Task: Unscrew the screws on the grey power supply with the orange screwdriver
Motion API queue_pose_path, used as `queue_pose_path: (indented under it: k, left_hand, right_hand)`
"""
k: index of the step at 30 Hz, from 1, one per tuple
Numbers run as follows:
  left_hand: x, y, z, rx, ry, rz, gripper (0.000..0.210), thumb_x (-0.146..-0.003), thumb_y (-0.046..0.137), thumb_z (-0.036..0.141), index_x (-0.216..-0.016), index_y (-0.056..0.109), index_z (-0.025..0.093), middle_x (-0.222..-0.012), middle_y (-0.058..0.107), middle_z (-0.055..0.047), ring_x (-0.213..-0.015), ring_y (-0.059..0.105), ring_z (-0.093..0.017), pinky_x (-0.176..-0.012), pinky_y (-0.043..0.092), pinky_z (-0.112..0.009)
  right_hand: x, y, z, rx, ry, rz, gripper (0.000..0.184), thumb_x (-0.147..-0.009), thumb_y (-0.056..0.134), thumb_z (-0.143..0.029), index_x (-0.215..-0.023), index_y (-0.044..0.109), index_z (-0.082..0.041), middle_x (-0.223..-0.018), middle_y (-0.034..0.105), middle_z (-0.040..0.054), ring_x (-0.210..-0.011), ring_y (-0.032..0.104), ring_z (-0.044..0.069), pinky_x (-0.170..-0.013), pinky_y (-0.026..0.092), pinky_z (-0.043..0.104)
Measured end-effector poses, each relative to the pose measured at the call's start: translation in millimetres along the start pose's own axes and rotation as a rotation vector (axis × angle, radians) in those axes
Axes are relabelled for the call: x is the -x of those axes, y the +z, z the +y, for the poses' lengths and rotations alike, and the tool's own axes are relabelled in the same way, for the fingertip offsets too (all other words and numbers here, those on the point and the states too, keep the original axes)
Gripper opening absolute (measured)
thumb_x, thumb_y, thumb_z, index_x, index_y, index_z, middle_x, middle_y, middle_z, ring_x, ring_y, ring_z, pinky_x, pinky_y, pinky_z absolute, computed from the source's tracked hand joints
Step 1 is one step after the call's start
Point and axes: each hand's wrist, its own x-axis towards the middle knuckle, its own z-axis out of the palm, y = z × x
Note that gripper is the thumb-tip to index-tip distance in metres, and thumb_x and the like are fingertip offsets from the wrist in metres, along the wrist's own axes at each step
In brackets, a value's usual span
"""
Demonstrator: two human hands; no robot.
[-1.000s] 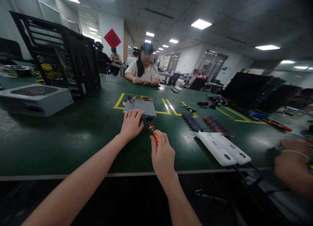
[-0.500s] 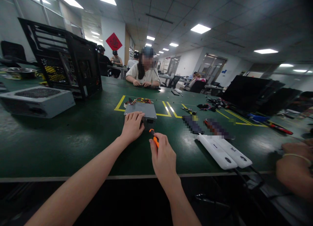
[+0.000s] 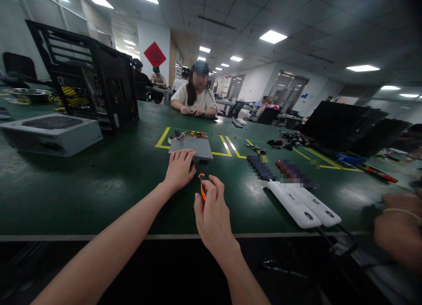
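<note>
A grey computer power supply (image 3: 194, 145) lies on the green table (image 3: 132, 177), its bundle of coloured wires (image 3: 189, 135) at the far side. My left hand (image 3: 180, 171) grips its near left part, fingers over the top and thumb at the near face. In front of that face, my right hand (image 3: 212, 210) holds an orange and black screwdriver (image 3: 203, 190) between thumb and fingers, with the index finger partly raised. The screwdriver points at the near face; whether its tip touches a screw cannot be made out.
At the left stand a second power supply (image 3: 54, 133) and a black computer case (image 3: 85, 76). White handheld devices (image 3: 296, 204) lie on the right, with cables (image 3: 292, 138) and dark monitors (image 3: 343, 125) beyond. A person (image 3: 194, 94) sits opposite; another person's arm (image 3: 398, 226) is at the right edge.
My right hand has moved slightly left, and its fingers have loosened and spread around the screwdriver handle. My left hand stays on the power supply. The view has shifted slightly.
</note>
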Motion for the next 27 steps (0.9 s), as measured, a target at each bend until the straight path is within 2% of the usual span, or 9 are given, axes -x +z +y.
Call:
queue_pose_path:
  k: [3, 7, 9, 14, 16, 20, 22, 25, 27]
  left_hand:
    - [0.1, 0.3, -0.4, 0.004, -0.003, -0.003, 0.038, -0.076, 0.046, 0.02, -0.114, 0.049, 0.02, -0.119, 0.051, -0.008, -0.11, 0.042, -0.025, -0.095, 0.029, -0.041]
    - [0.2, 0.9, -0.9, 0.006, -0.005, 0.002, 0.039, -0.076, 0.046, 0.02, -0.115, 0.048, 0.02, -0.118, 0.051, -0.009, -0.11, 0.042, -0.025, -0.096, 0.029, -0.041]
    - [0.3, 0.7, -0.6, 0.009, -0.006, -0.001, 0.039, -0.076, 0.046, 0.02, -0.115, 0.048, 0.02, -0.118, 0.051, -0.009, -0.11, 0.042, -0.026, -0.096, 0.028, -0.041]
    - [0.4, -0.1, 0.2, 0.007, -0.017, -0.015, 0.039, -0.077, 0.046, 0.021, -0.115, 0.048, 0.021, -0.12, 0.051, -0.009, -0.111, 0.042, -0.026, -0.096, 0.028, -0.042]
    - [0.4, 0.0, 0.0, 0.004, -0.018, -0.016, 0.038, -0.077, 0.046, 0.021, -0.115, 0.048, 0.021, -0.12, 0.051, -0.008, -0.111, 0.042, -0.026, -0.096, 0.028, -0.041]
    - [0.3, 0.6, -0.7, 0.007, -0.014, -0.012, 0.038, -0.077, 0.046, 0.022, -0.115, 0.048, 0.02, -0.12, 0.051, -0.008, -0.112, 0.041, -0.025, -0.097, 0.027, -0.04]
    - [-0.1, 0.9, -0.7, 0.008, -0.014, -0.005, 0.037, -0.078, 0.046, 0.023, -0.114, 0.048, 0.02, -0.119, 0.051, -0.008, -0.111, 0.042, -0.025, -0.097, 0.027, -0.041]
    - [-0.8, 1.3, -0.3, 0.011, -0.018, 0.008, 0.034, -0.078, 0.045, 0.023, -0.112, 0.049, 0.019, -0.118, 0.052, -0.008, -0.11, 0.042, -0.025, -0.097, 0.028, -0.041]
    - [-1.1, 1.4, -0.1, 0.016, -0.022, 0.01, 0.034, -0.079, 0.045, 0.023, -0.112, 0.05, 0.02, -0.117, 0.052, -0.008, -0.11, 0.042, -0.025, -0.096, 0.028, -0.041]
  right_hand:
    - [-1.2, 2.3, -1.2, 0.014, -0.048, -0.003, 0.028, -0.089, 0.031, -0.017, -0.113, 0.044, -0.011, -0.115, 0.05, 0.017, -0.104, 0.054, 0.022, -0.079, 0.051, 0.036]
    - [-7.2, -0.3, 4.8, 0.1, 0.094, 0.042, 0.029, -0.092, 0.028, -0.028, -0.106, 0.049, -0.015, -0.098, 0.059, 0.0112, -0.081, 0.063, 0.02, -0.058, 0.052, 0.03]
    - [-7.0, -2.3, 6.3, 0.104, 0.133, 0.049, 0.03, -0.092, 0.028, -0.033, -0.104, 0.05, -0.015, -0.095, 0.06, 0.0104, -0.077, 0.064, 0.021, -0.056, 0.051, 0.03]
    - [0.4, 0.1, 1.9, 0.052, -0.017, -0.006, 0.028, -0.089, 0.033, -0.019, -0.113, 0.044, -0.013, -0.123, 0.048, 0.0171, -0.108, 0.053, 0.023, -0.079, 0.05, 0.037]
    - [0.2, 1.7, 2.1, 0.072, -0.029, -0.027, 0.027, -0.089, 0.032, -0.017, -0.113, 0.045, -0.014, -0.12, 0.051, 0.0158, -0.104, 0.056, 0.022, -0.078, 0.051, 0.036]
    - [-3.2, 0.1, 7.2, 0.121, 0.101, 0.009, 0.027, -0.091, 0.033, -0.03, -0.106, 0.049, -0.016, -0.097, 0.062, 0.0105, -0.08, 0.064, 0.022, -0.062, 0.052, 0.033]
    - [-2.4, -1.2, 7.6, 0.098, 0.1, 0.008, 0.028, -0.091, 0.034, -0.031, -0.107, 0.048, -0.015, -0.103, 0.059, 0.012, -0.085, 0.063, 0.022, -0.065, 0.053, 0.034]
    - [0.7, -0.1, 4.8, 0.051, 0.009, -0.006, 0.027, -0.089, 0.034, -0.022, -0.112, 0.046, -0.012, -0.121, 0.048, 0.0165, -0.105, 0.054, 0.023, -0.08, 0.05, 0.037]
    - [0.9, 2.2, 3.7, 0.045, -0.045, -0.006, 0.027, -0.089, 0.032, -0.017, -0.112, 0.047, -0.013, -0.121, 0.049, 0.016, -0.108, 0.053, 0.022, -0.084, 0.049, 0.036]
